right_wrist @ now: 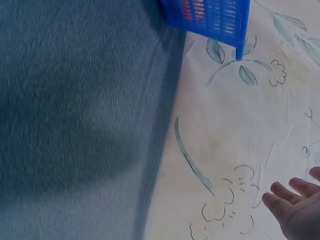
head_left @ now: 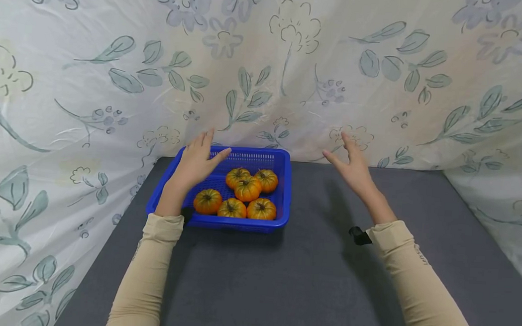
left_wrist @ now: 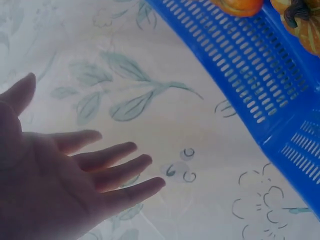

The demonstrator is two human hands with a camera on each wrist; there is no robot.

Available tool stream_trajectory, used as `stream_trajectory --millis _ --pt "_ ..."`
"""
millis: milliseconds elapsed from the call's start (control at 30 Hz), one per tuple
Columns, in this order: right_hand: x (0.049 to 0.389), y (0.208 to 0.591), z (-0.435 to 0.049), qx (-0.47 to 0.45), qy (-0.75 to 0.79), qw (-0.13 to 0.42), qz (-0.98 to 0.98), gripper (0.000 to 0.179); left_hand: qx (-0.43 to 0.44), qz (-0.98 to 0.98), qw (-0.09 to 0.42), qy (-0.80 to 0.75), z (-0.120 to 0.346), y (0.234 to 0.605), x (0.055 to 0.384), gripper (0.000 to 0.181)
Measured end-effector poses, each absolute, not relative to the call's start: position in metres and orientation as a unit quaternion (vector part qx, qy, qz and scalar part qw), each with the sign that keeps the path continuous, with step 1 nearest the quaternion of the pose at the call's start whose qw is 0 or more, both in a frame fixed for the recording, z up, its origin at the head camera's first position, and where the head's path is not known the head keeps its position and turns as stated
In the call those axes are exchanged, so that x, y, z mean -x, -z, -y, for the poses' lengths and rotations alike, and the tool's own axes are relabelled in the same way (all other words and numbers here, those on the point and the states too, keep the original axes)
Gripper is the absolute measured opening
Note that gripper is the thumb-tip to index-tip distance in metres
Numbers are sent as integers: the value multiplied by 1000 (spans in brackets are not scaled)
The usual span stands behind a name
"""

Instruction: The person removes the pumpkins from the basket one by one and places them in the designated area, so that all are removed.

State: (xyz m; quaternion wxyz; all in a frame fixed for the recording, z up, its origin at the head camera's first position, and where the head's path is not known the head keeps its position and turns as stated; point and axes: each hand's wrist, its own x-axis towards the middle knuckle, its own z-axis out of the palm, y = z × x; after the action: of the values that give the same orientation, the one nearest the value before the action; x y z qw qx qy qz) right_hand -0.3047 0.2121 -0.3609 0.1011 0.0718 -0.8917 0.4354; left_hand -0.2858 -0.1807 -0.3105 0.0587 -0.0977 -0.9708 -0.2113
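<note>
Left hand [head_left: 195,162] and right hand [head_left: 354,169] are empty, fingers apart; any reach for pumpkins [head_left: 248,189] should clear the blue basket rim [head_left: 235,221].

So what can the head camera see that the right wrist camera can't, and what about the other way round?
Only the head view shows the left hand, the two tan sleeves and six whole orange pumpkins.

Only the right wrist view shows bits of orange peeking through the slots in the side of the blue basket.

Both show that basket, the right hand, part of the dark table and the flowery cloth behind it.
</note>
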Motion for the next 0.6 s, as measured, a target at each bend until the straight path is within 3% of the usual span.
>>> stream_trajectory --millis 367,600 --pt "304 370 -198 -81 -521 90 845 88 32 957 33 287 205 308 268 84" --pt "273 340 -177 -91 -554 60 826 78 2 949 57 311 228 316 263 75"
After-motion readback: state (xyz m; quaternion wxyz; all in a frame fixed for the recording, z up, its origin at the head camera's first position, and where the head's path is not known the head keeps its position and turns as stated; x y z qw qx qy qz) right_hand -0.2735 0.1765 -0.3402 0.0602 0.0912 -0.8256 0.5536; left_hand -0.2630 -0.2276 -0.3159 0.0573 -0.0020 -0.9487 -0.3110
